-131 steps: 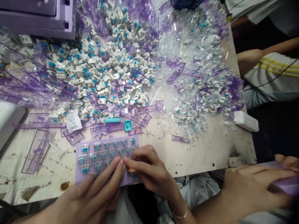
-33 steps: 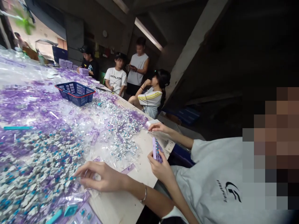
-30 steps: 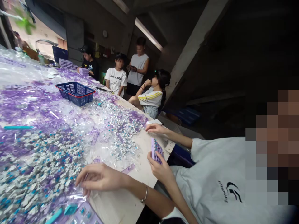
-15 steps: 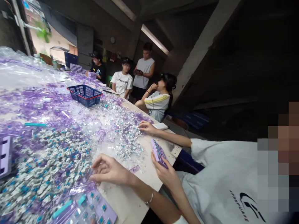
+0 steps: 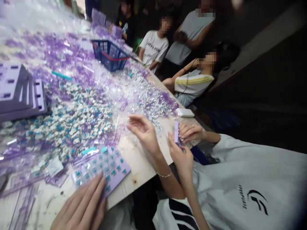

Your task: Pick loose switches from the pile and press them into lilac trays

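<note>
The lilac switch plate [image 5: 100, 169] is lying on the desk [image 5: 141, 159] at an angle, right near the front edge, with blue-stemmed switches seated in its holes. The left hand [image 5: 79, 204] is laid open over the plate's lower edge, fingers stretched out and touching it, with no real grip to be seen. The right hand [image 5: 144, 131] is held open and loosely curled over the desk, gripping nothing, just beside the big heap of switches [image 5: 79, 118] mixed with clear and purple plastic bits. Only a bare strip of desk is left for moving, running along the front edge between the plate and a co-worker's hands [image 5: 187, 140], which are holding a second lilac plate [image 5: 177, 131] on edge. A stack of purple plates [image 5: 16, 92] is piled at the far left, a blue basket [image 5: 110, 54] sits up the desk, and a white box [image 5: 184, 112] is near the heap's right end. A black logo [image 5: 257, 201] is readable as a shape on that co-worker's grey shirt, but the small lettering beside it is too blurred to make out.
</note>
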Tool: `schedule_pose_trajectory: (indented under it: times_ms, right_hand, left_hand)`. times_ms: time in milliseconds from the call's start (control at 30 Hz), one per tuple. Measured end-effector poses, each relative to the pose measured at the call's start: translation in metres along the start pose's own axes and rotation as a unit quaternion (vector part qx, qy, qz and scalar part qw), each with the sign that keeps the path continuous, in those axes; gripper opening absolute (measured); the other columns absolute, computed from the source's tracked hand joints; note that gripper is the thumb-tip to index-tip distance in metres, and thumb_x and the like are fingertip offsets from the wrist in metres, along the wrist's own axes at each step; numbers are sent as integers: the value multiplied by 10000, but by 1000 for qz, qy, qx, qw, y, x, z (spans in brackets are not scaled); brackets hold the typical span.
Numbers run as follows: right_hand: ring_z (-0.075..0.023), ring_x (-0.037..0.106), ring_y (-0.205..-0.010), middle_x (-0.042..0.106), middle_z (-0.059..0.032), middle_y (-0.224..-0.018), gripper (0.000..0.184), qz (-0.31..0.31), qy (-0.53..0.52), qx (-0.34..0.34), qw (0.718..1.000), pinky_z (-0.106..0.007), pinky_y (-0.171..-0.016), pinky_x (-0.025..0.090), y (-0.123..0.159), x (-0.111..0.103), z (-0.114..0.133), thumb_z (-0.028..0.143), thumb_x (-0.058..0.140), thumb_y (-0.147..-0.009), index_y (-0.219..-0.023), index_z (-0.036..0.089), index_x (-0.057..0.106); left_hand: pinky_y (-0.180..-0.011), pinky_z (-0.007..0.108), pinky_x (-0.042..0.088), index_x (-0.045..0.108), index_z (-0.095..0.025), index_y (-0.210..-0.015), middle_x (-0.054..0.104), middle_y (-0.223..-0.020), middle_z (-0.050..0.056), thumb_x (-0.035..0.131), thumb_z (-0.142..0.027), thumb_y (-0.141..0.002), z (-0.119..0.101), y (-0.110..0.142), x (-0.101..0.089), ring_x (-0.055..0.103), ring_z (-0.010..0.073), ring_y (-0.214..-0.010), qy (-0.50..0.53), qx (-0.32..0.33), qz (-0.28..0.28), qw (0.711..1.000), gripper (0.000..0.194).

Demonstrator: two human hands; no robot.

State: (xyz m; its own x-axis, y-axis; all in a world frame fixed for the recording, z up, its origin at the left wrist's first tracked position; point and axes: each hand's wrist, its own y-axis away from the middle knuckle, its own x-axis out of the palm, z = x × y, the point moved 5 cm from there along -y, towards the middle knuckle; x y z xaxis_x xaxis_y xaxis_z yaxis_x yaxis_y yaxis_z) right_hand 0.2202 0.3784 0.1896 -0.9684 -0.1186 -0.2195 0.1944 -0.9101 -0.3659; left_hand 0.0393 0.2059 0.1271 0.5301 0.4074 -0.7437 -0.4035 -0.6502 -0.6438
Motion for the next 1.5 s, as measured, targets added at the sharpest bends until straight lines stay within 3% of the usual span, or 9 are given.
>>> schedule_pose_trajectory:
  times_ms: [67, 167, 333, 500, 767, 1167, 1300, 1400, 1500]
  right_hand:
    - [-125, 619, -934, 642, -2, -974, 139, -30, -7, 17, 999, -262, -891, 511, 15, -5, 0, 261, 680, -851, -989, 254, 671]
    - [-114, 614, -901, 632, 13, -936, 155, -39, 33, -4, 999, -233, -828, 512, 43, -7, 4, 182, 691, -840, -973, 260, 671]
    - [-140, 616, -913, 619, -17, -942, 213, 49, 175, -60, 982, -277, -835, 525, 84, 3, 8, 120, 693, -832, -1014, 229, 673]
    - [-142, 634, -874, 627, -31, -937, 228, 126, 177, -61, 974, -269, -763, 565, 101, 19, 9, 143, 657, -866, -1080, 223, 651]
    - [-163, 611, -863, 633, -64, -936, 234, 204, 252, -126, 938, -296, -738, 566, 114, 55, 16, 132, 610, -895, -1125, 172, 623]
    - [-169, 617, -904, 651, -63, -988, 502, 198, 227, -139, 943, -307, -757, 559, 120, 50, 7, 14, 612, -850, -1304, 222, 571]
    - [-185, 609, -932, 657, -82, -1029, 521, 219, 235, -152, 935, -330, -770, 549, 119, 50, 7, 7, 577, -862, -1338, 216, 545]
    - [-186, 613, -913, 667, -87, -1007, 460, 228, 250, -169, 926, -328, -741, 538, 115, 50, 9, 49, 536, -902, -1333, 210, 549]
    - [-187, 613, -917, 680, -99, -997, 409, 242, 249, -188, 919, -329, -738, 524, 112, 52, 12, 64, 485, -932, -1323, 166, 546]
  left_hand:
    - [-1163, 302, 247, 512, -59, -1344, 525, -1398, 119, 502, -237, -959, -3, -8, -7, 522, 195, -1222, 13, -3, 39, 999, 424]
    - [-1078, 316, 338, 536, -89, -1308, 544, -1366, 112, 501, -185, -949, 1, -6, -14, 525, 199, -1205, 75, -48, 62, 994, 373]
    - [-890, 362, 416, 584, -167, -1207, 628, -1113, 73, 514, -56, -902, 10, 16, -33, 570, 199, -1016, 150, -163, 1, 975, 332]
    - [-766, 358, 403, 607, -162, -1118, 621, -917, 46, 474, -40, -915, 13, 20, -38, 577, 171, -852, 176, -226, -15, 958, 272]
    - [-691, 303, 409, 595, -91, -1132, 625, -822, 28, 531, -58, -909, 6, 16, -28, 531, 127, -723, 132, -173, 34, 975, 234]
    - [-718, 325, 434, 616, -48, -1079, 668, -850, 56, 547, -57, -898, 2, 8, -30, 569, 163, -749, 71, -119, 32, 990, 194]
    - [-984, 339, 397, 600, -121, -1210, 678, -1138, 51, 522, -139, -931, -10, 14, -22, 597, 174, -1046, 70, -80, 85, 991, 290]
    - [-1168, 329, 206, 532, -137, -1325, 509, -1419, 69, 468, -212, -954, -18, 14, -11, 438, 186, -1323, 49, -48, 134, 989, 383]
    - [-1193, 386, 128, 496, -73, -1350, 350, -1523, 140, 383, -167, -954, -21, 10, -1, 319, 242, -1411, -1, -12, 160, 987, 422]
